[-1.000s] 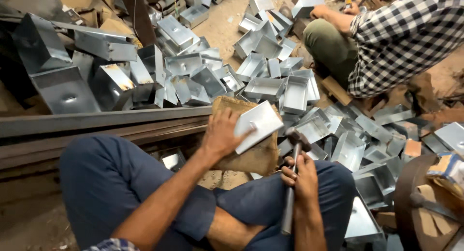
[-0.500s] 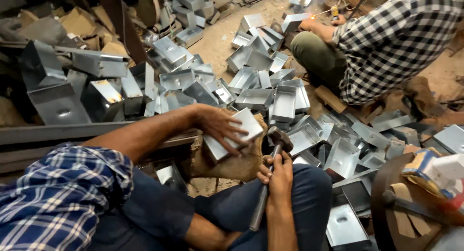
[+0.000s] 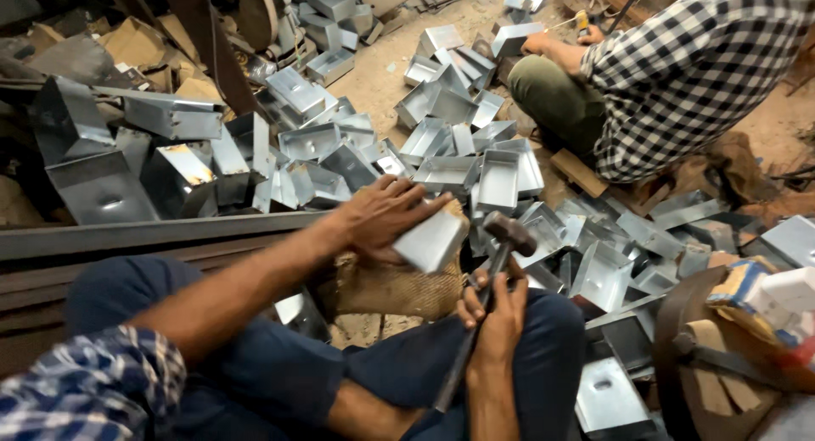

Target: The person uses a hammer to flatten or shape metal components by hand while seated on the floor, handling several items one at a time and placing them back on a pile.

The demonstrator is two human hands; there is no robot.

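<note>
My left hand grips a folded sheet-metal box, tilted on a burlap-covered block in front of my knees. My right hand is closed around the handle of a hammer, whose dark head is raised just right of the box, close to its edge but apart from it. I sit on the ground in dark blue trousers, with a blue checked sleeve at the lower left.
Several grey metal boxes lie heaped across the dirt floor ahead and to the right. Another person in a black-and-white checked shirt crouches at the upper right. A steel beam runs along the left.
My left hand has tilted the box further onto its edge on the block. The hammer head has risen and come closer to the box. The view has drifted slightly left.
</note>
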